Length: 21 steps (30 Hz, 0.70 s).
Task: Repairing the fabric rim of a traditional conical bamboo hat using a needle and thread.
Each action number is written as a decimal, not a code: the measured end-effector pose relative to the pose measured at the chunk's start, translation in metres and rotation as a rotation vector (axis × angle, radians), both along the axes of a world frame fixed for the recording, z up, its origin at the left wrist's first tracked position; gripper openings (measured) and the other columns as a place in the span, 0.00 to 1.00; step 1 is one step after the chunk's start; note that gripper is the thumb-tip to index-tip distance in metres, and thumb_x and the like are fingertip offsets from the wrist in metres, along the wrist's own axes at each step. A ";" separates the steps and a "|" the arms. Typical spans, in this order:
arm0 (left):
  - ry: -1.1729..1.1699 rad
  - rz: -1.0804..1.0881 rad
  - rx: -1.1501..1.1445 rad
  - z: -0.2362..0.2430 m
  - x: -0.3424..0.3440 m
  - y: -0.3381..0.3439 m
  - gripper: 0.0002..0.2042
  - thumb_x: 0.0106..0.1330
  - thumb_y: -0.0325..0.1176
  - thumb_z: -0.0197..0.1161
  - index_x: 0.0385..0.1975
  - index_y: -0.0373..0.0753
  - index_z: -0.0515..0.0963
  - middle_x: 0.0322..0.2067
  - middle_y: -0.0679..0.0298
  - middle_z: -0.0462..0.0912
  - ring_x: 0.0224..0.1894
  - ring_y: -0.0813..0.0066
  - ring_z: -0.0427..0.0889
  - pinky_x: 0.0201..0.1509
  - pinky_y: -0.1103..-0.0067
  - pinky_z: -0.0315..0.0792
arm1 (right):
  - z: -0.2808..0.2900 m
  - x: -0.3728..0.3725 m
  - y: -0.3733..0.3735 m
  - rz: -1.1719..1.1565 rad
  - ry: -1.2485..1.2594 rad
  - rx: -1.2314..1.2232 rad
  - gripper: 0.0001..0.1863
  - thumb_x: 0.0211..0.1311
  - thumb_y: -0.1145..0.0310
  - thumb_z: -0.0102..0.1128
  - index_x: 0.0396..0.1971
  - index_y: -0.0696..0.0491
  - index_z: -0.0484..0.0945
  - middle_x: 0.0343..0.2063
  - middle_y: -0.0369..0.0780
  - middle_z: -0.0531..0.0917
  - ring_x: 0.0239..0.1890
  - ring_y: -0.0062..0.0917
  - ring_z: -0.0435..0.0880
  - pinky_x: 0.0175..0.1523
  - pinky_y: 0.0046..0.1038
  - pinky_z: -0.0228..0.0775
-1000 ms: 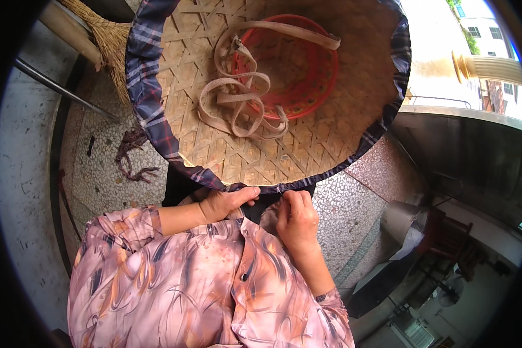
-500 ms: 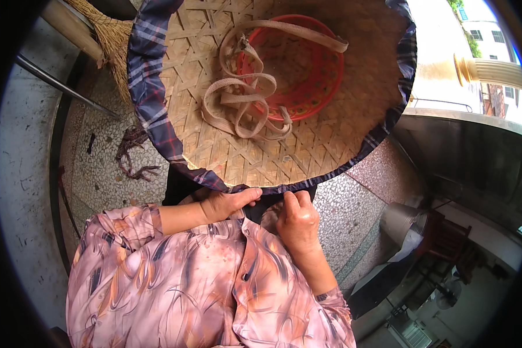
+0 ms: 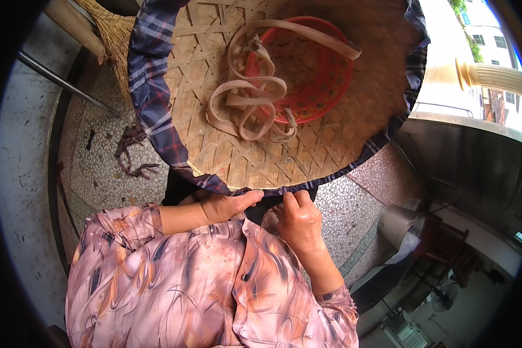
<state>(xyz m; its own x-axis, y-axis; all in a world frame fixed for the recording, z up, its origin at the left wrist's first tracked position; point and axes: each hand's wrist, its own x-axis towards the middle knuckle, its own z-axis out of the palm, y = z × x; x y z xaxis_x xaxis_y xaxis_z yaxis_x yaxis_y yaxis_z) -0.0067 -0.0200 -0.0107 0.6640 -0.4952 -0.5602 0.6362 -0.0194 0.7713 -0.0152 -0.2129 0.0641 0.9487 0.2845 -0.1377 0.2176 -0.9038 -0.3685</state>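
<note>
A large round woven bamboo basket (image 3: 226, 159) rests tilted in front of me, with blue plaid cloth (image 3: 151, 87) gathered round its rim. My left hand (image 3: 232, 203) is closed on the plaid cloth at the near edge, thumb on top. Just to its right, my right hand (image 3: 301, 217) is closed in a pinch against the same edge; what lies between its fingertips is too small to make out. Inside the basket are a shallow red plastic basket (image 3: 345, 87) and a loosely coiled pale woven strap (image 3: 246, 101).
A straw broom (image 3: 113, 35) and a metal rod (image 3: 69, 87) are at the left. Dark reddish twisted strands (image 3: 130, 151) lie on the speckled floor (image 3: 98, 174). A metal bucket (image 3: 397, 223) stands at the right, near a dark panel (image 3: 458, 162).
The bamboo basket, with the strap and red basket inside, has shifted slightly to the right. My right hand has moved a little right; my left hand keeps its place on the rim.
</note>
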 end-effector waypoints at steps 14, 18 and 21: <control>0.101 -0.115 -0.041 -0.004 -0.001 0.002 0.18 0.75 0.42 0.52 0.45 0.31 0.78 0.39 0.66 0.81 0.44 0.81 0.76 0.52 0.82 0.70 | -0.032 -0.017 0.001 -0.187 -0.225 0.244 0.12 0.50 0.85 0.58 0.36 0.57 0.75 0.28 0.45 0.79 0.28 0.41 0.80 0.30 0.36 0.74; 0.058 -0.038 -0.012 -0.006 -0.004 -0.002 0.15 0.72 0.41 0.56 0.38 0.34 0.80 0.31 0.67 0.81 0.35 0.80 0.77 0.42 0.80 0.72 | -0.030 -0.012 0.007 -0.151 -0.245 0.246 0.13 0.48 0.86 0.58 0.35 0.59 0.75 0.29 0.47 0.78 0.28 0.42 0.80 0.31 0.37 0.74; -0.046 0.040 0.001 -0.005 -0.002 -0.004 0.12 0.68 0.39 0.60 0.30 0.36 0.82 0.24 0.68 0.81 0.26 0.79 0.78 0.33 0.78 0.73 | -0.030 -0.010 0.008 -0.141 -0.236 0.248 0.12 0.48 0.86 0.58 0.35 0.58 0.76 0.29 0.47 0.78 0.27 0.42 0.80 0.31 0.37 0.75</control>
<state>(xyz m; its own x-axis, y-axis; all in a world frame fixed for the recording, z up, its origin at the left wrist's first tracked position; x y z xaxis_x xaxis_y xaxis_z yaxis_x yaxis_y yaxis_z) -0.0090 -0.0235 -0.0158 0.7082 -0.4671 -0.5295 0.6007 0.0045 0.7994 -0.0249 -0.2051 0.0343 0.9784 0.1463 0.1460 0.2024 -0.8202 -0.5350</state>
